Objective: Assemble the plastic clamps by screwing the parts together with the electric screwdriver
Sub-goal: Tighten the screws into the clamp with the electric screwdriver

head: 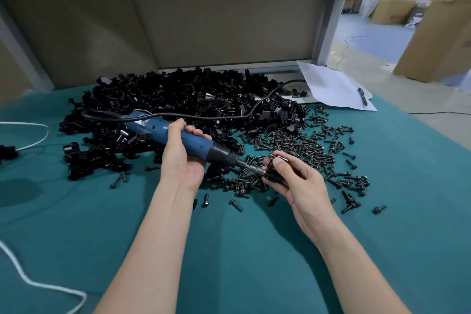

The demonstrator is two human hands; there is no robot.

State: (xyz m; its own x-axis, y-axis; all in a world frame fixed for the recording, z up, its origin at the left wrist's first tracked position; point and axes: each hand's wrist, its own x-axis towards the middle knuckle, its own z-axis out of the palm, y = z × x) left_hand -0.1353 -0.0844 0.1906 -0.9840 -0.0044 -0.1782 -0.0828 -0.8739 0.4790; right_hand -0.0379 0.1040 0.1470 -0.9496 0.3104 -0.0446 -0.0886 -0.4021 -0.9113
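Left grip [182,158] wrapped round my screwdriver [193,141] | right grip [300,183] pinching a clamp [274,173] | bit [251,167] meets clamp, over near edge of screws [300,145] on desk [229,250]

Matt teal cloth [102,211] covers the table, faintly creased. The pile [165,94] in the upper middle is black plastic, glossy where light catches it, and the clamp [272,177] right of centre looks the same. The screws [300,145] around it are dark metal with a dull sheen. The screwdriver [193,140] has a smooth blue plastic body, a ribbed black collar and a bright metal bit. At upper right lie smooth white paper [328,87] and matt brown cardboard boxes [438,33].
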